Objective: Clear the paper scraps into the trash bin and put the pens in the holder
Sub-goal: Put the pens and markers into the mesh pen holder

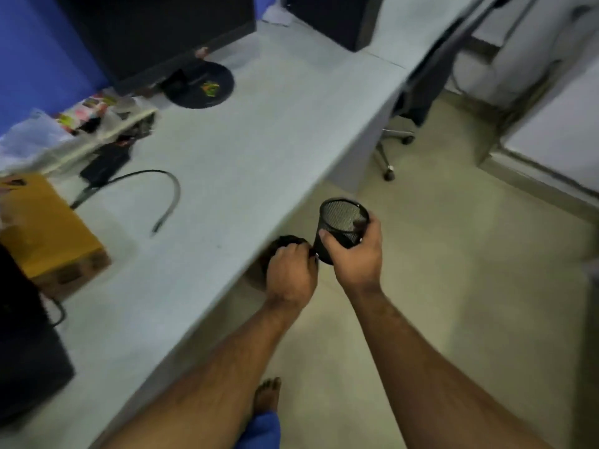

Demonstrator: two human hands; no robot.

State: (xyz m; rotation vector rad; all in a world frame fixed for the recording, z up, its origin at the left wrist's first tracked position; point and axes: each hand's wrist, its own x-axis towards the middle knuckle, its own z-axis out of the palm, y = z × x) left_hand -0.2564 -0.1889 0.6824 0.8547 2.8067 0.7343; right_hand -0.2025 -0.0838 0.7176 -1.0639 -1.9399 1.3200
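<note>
Two bare forearms reach forward from the bottom edge, over a beige floor [437,254]. Right hand [356,254] grasps a black wire-mesh cup holder [342,226], thumb and fingers wrapped round its wall, mouth tilted toward the camera, held in the air just off the edge of the pale grey desk [227,176]. Left hand [291,275] curls over a dark rounded object [285,243] at the desk edge; too blurred to identify. Loose black cable [168,192] lies on the desk.
</note>
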